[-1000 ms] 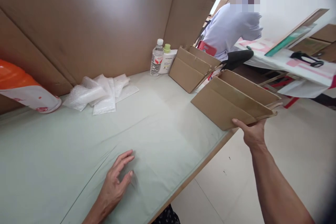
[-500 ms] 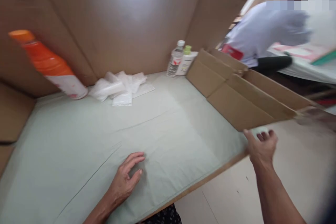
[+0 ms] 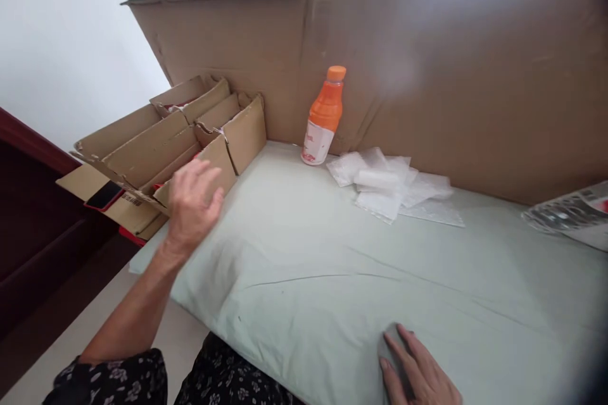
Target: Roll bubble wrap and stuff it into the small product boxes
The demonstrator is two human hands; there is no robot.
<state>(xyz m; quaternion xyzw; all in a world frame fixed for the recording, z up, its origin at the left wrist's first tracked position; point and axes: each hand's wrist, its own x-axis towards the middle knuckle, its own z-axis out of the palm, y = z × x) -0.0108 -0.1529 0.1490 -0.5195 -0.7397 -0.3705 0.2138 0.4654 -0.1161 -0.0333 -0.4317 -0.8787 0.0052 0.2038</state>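
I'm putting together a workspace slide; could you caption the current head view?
Left hand by the cardboard boxes, right hand over the pale green cloth, orange bottle and bubble wrap beyond.

Left hand (image 3: 194, 205) by box (image 3: 221, 166), right hand (image 3: 422, 372) over cloth (image 3: 304, 313)

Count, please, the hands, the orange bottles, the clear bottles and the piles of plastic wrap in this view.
Hands: 2 (left hand, right hand)
Orange bottle: 1
Clear bottle, cut by the right edge: 1
Pile of plastic wrap: 1
Total: 5
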